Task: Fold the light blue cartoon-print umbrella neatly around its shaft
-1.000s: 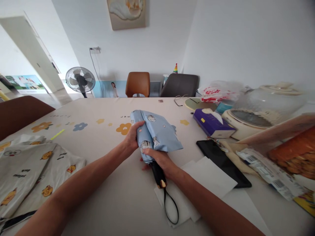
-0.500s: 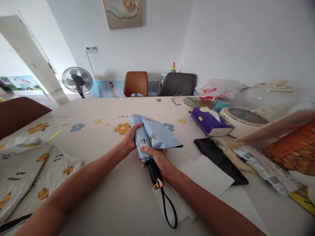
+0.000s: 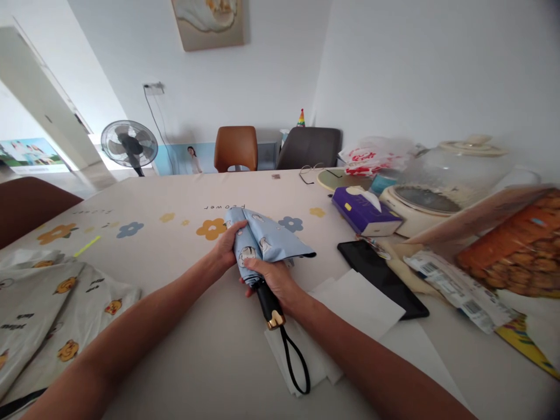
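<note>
A light blue folding umbrella (image 3: 280,236) with cartoon prints is held over the middle of the table. Its canopy is partly wrapped, and one loose flap sticks out to the right. The black handle (image 3: 268,300) has a gold-coloured end and a black wrist strap that hangs toward me. My left hand (image 3: 226,246) grips the rolled fabric on its left side. Lower down, my right hand (image 3: 277,283) is closed around the canopy's base beside the handle, thumb across the fabric. Some of the right hand's fingers are hidden behind the umbrella.
White paper sheets (image 3: 363,297) lie under my right forearm, beside a black tablet-like slab (image 3: 385,280). Farther right are a purple tissue box (image 3: 365,211), a glass jar (image 3: 464,169) and food packets (image 3: 516,245). A printed cloth (image 3: 87,309) covers the left side. Glasses (image 3: 312,172) rest near the far edge.
The whole view has shifted slightly, so the table things appear farther left. Both hands keep their hold on the umbrella, and its flap looks much the same.
</note>
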The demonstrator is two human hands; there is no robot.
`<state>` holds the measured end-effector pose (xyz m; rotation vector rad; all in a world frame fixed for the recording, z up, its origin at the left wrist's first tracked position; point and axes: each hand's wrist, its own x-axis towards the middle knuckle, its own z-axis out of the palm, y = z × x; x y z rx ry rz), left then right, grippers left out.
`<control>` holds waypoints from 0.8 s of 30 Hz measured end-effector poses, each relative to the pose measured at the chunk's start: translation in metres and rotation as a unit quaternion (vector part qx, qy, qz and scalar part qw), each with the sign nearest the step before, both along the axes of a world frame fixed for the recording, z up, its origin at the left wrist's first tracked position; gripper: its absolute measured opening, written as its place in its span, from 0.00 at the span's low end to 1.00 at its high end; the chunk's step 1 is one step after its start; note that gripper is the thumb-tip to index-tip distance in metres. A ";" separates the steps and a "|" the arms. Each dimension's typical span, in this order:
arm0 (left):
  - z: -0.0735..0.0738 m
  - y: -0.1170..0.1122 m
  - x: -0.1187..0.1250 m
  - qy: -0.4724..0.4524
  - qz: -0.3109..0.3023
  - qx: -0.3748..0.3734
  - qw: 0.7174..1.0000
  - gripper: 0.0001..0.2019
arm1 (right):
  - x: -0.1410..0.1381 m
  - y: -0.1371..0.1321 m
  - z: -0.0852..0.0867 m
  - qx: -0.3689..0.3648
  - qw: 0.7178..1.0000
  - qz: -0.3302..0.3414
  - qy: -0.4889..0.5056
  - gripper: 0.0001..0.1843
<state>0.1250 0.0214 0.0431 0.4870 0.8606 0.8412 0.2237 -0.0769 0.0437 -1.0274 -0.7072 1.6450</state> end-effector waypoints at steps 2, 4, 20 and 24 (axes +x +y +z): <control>-0.001 -0.001 -0.001 0.045 0.010 0.037 0.998 0.12 | 0.001 0.000 -0.002 0.013 0.999 -0.006 -0.029 0.16; 0.000 -0.001 -0.004 0.144 0.076 0.107 0.981 0.13 | 0.002 0.000 -0.004 -0.001 0.999 0.005 -0.048 0.14; 0.053 0.006 0.097 0.298 -0.330 0.439 0.781 0.14 | 0.005 0.000 -0.017 -0.003 0.998 0.046 -0.049 0.12; 0.061 0.014 0.090 0.304 -0.343 0.481 0.747 0.13 | 0.005 0.001 -0.019 -0.013 0.997 0.053 -0.054 0.13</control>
